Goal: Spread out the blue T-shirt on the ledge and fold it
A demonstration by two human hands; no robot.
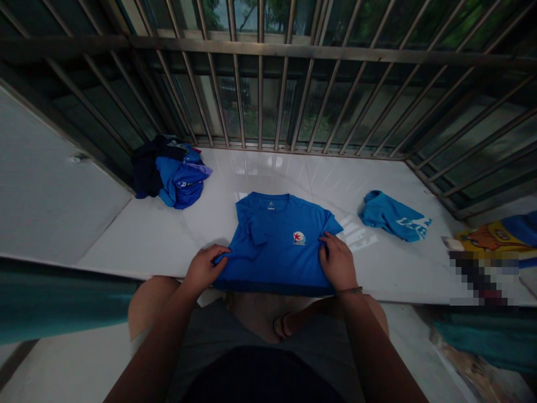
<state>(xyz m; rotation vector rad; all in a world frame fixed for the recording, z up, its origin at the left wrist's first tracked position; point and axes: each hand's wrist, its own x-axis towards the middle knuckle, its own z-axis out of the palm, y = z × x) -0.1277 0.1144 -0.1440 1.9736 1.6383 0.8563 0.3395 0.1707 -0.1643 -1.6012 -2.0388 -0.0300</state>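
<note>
My left hand (205,268) rests on the left edge of the blue T-shirt (279,243), fingers curled and pinched together on a fold of the cloth near the sleeve, at about seven o'clock from the shirt's middle. My right hand (338,263) lies on the shirt's right edge at about four o'clock, palm down, with the fingers bent and closed on the cloth just below the right sleeve; a thin band sits on that wrist. The shirt is spread flat, front up, on the white surface (168,235), collar pointing to twelve o'clock and away from me, its lower hem hanging a little over the near edge. A small round badge (299,238) with a red and white mark shows on the chest, close to my right hand (I cannot read what it says). At ten o'clock from the shirt, well apart, a heap of dark and blue clothes (174,173) lies in the far left corner against the bars. At two to three o'clock, also apart, a lighter blue garment (392,215) lies crumpled, with white lettering on it. Farther right, at three o'clock near the frame's edge, I see a yellow printed cloth (489,238). Metal bars (260,95) fence the far and right sides of the surface, with greenery behind them. My knees and a sandalled foot show below the near edge.
</note>
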